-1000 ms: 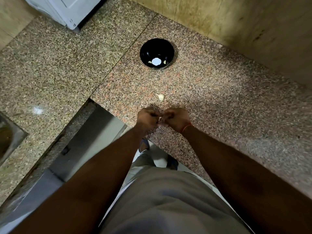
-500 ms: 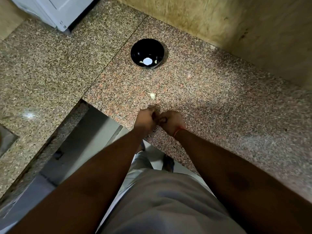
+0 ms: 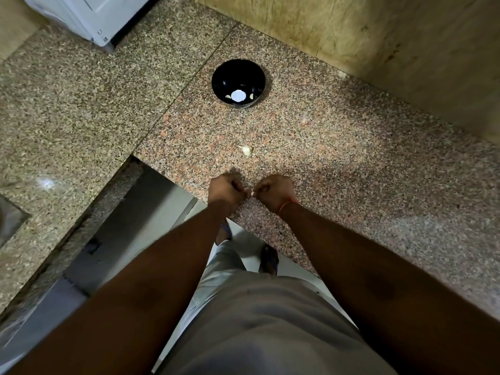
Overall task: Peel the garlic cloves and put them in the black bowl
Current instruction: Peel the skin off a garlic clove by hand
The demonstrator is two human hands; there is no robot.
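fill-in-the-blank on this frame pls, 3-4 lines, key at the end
1. The bowl on the counter is ____ in colour.
2. A loose clove lies on the counter between the hands and the ____.
3. The thread band is on the ____ wrist.
4. The left hand and right hand work a small pale piece near the counter's ____ edge.

Missing words: black; bowl; right; front

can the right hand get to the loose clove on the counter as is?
Probably yes, but not free yet. The loose clove lies bare on the counter just beyond the hands, nothing between. But the right hand is pinching a small white piece, seemingly garlic, opposite the left hand.
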